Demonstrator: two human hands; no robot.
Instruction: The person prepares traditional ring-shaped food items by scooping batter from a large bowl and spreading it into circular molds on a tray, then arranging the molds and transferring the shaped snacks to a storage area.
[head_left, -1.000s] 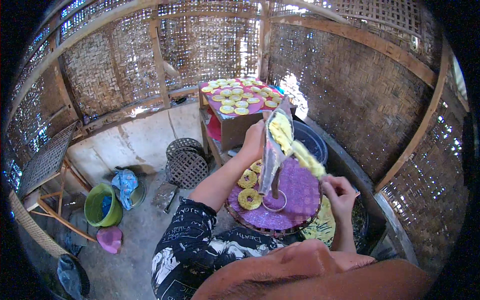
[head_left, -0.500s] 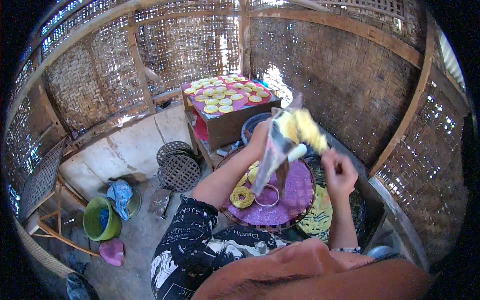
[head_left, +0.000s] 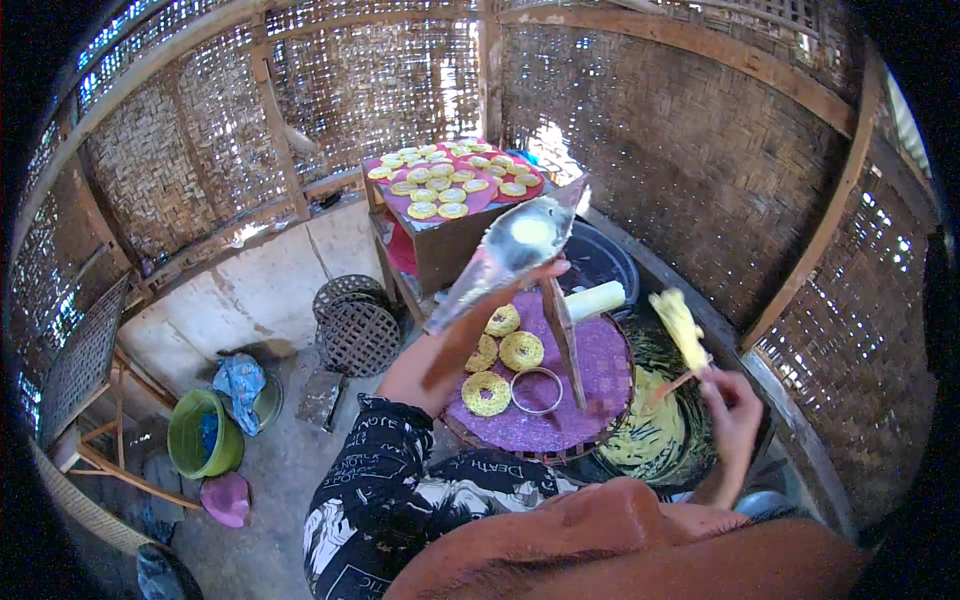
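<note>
My left hand [head_left: 548, 272] is closed round a press with a pointed, diamond-shaped metal-faced board [head_left: 510, 250]; part of the grip is hidden behind it. A wooden slat [head_left: 565, 345] with a white cylinder [head_left: 596, 301] is next to that hand, over a purple round sheet [head_left: 590, 400]. On the sheet lie several yellow dough rings [head_left: 487, 394] and a thin pale hoop [head_left: 537, 391]. To the right, my right hand [head_left: 735, 400] pinches a long yellow dough-covered piece [head_left: 680, 330], raised above a dark basin of yellow dough [head_left: 645, 445].
Behind, a wooden box table [head_left: 470, 245] carries several dough rings on pink sheets. A dark blue tub [head_left: 605, 260] stands beside it. Woven trays [head_left: 360, 340], a green bucket [head_left: 200, 440] and a pink piece [head_left: 226, 499] are on the left floor. Woven bamboo walls enclose the corner.
My right hand has drawn away from the press, down and to the right, with the dough-covered piece. My left hand has tilted the press, turning its metal face up.
</note>
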